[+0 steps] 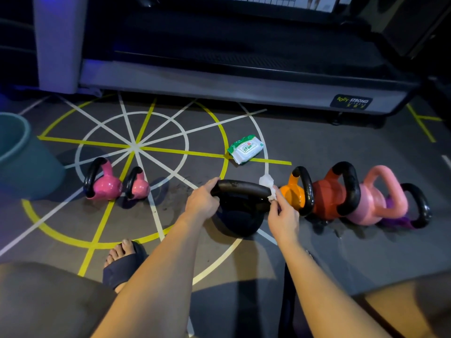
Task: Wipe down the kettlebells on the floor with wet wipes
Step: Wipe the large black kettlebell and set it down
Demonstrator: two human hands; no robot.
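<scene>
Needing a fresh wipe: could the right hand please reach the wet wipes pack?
Probably yes: bare floor lies between the right hand and the wet wipes pack, though the hand holds a wipe.

The left hand (pixel 201 198) grips the left end of the round black kettlebell (pixel 238 222) by its thick handle. The right hand (pixel 284 217) pinches a crumpled white wet wipe (pixel 267 181) against the handle's right end. From this kettlebell, two glossy pink kettlebells (pixel 106 186) stand at 9 o'clock. An orange kettlebell (pixel 291 195) begins a close row at 3 o'clock. A green-and-white wipes pack (pixel 246 149) lies at 12 o'clock.
</scene>
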